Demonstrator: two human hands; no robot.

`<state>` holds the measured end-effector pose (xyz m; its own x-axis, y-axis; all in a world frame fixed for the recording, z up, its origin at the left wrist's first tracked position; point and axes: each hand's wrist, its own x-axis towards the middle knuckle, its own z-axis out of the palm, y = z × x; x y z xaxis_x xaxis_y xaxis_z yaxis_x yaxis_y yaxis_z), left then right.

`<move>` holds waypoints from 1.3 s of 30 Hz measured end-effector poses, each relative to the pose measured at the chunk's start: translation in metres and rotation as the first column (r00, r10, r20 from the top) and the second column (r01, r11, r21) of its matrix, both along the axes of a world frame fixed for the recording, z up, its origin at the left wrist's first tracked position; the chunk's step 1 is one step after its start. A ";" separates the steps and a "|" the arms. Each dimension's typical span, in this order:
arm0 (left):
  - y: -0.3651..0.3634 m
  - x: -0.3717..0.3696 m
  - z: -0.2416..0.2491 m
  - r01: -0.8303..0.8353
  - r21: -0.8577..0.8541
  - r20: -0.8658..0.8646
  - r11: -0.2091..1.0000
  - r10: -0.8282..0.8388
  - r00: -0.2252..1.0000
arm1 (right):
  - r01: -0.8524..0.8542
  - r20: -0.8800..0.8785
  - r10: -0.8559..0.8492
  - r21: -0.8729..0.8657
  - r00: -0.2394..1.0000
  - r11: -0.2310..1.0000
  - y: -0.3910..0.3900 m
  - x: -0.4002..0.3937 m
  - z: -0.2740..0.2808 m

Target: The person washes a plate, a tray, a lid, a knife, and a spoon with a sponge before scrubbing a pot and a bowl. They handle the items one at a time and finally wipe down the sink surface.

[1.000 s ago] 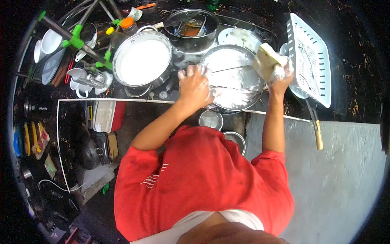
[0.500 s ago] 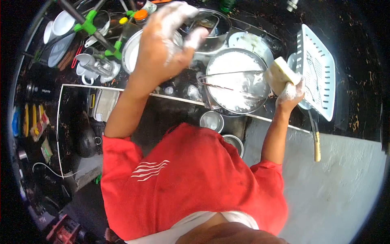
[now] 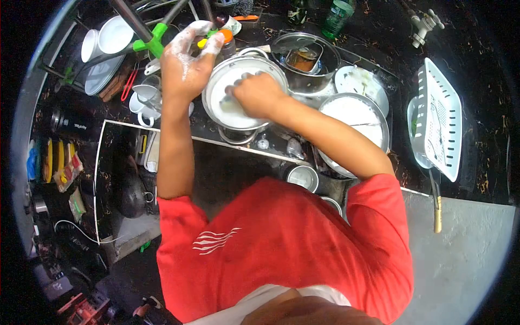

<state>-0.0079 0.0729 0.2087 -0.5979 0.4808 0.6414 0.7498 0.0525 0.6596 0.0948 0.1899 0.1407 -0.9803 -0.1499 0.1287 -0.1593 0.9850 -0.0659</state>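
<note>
L hand (image 3: 183,64): raised at far-left rim of steel pot (image 3: 244,93), soapy, fingers spread and open, nothing gripped. Forearm straight up from red sleeve.
R hand (image 3: 254,95): reached across body, down inside pot, fingers curled shut; whatever is gripped hidden under hand, cannot tell.
Writing: none legible; small white mark on dark item far left, too blurred to read.
Pot: centre of dark surface (image 3: 482,146), white suds inside.
Steel basin (image 3: 355,127): just R of pot, white foam, thin rods laid across.
Lidded steel tin (image 3: 303,57): behind pot, brownish contents.
White plate (image 3: 360,84): between tin and basin, smeared.
White basket (image 3: 440,116): far R, tilted on edge.
White cups, jug (image 3: 142,97): L of pot, near rack w/ green clips (image 3: 149,42).
Green bottle (image 3: 337,15): top edge.
Two small steel cups (image 3: 302,177): below surface edge.
</note>
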 end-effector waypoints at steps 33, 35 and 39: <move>0.226 -0.147 -0.120 0.199 -0.962 0.246 -0.186 -0.279 0.928 | -0.272 0.183 -0.924 -0.920 0.337 -0.281 0.134 0.233 0.016; 0.228 -0.147 -0.121 0.184 -0.970 0.227 -0.157 -0.330 0.916 | -0.202 0.150 -0.922 -0.951 0.356 -0.233 0.130 0.234 0.011; 0.221 -0.144 -0.097 0.167 -0.977 0.093 0.130 -0.444 0.891 | -0.243 0.112 -0.911 -0.944 0.398 -0.222 0.131 0.229 0.011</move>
<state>-0.1518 0.2936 0.1121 -0.1820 0.8966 -0.4037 0.9552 0.2587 0.1440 0.3237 0.3205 0.1520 -0.2395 0.9709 -0.0076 -0.3613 -0.0964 -0.9275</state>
